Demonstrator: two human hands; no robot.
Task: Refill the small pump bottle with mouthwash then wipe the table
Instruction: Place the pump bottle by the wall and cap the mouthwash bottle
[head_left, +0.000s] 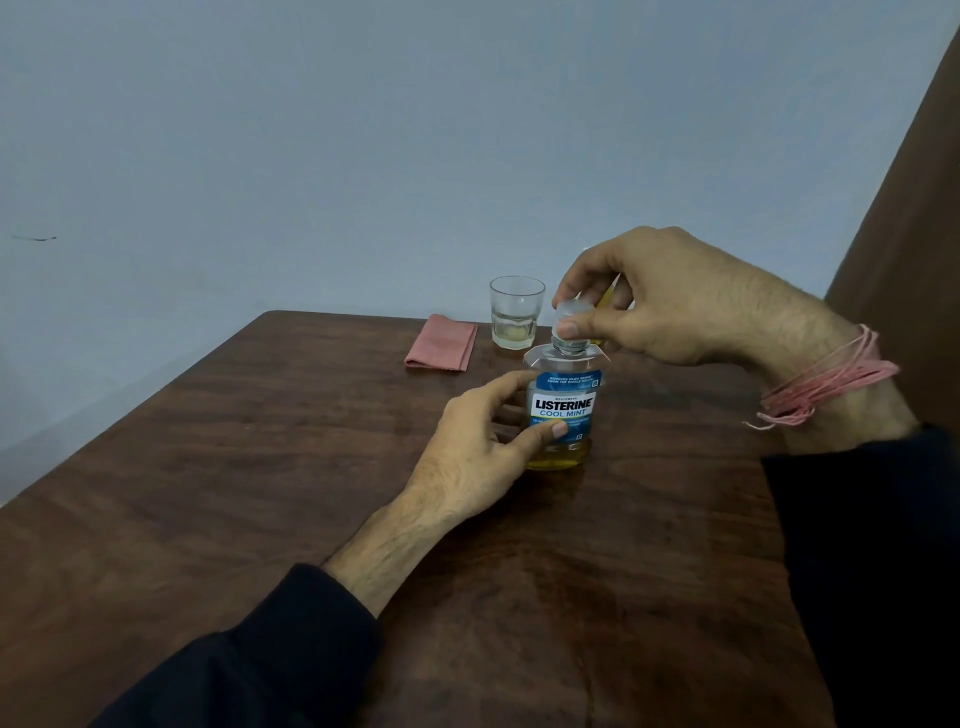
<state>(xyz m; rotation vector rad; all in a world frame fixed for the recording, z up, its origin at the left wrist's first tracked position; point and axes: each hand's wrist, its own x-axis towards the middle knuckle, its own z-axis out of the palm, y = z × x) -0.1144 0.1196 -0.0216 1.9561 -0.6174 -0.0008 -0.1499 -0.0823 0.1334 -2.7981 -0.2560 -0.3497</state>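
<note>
A clear mouthwash bottle (563, 410) with a blue label stands upright on the brown wooden table (260, 493); yellow liquid fills only its bottom. My left hand (483, 447) grips the bottle's body from the left. My right hand (660, 296) pinches its clear cap (571, 317) from above. A folded pink cloth (441, 343) lies flat behind and to the left. Something small and yellow (605, 301) shows behind my right hand, mostly hidden; I cannot tell what it is.
A small drinking glass (516, 312) with a little pale liquid stands just behind the bottle, right of the cloth. A blue wall lies beyond the table's far and left edges. A brown curtain (914, 208) hangs at the right.
</note>
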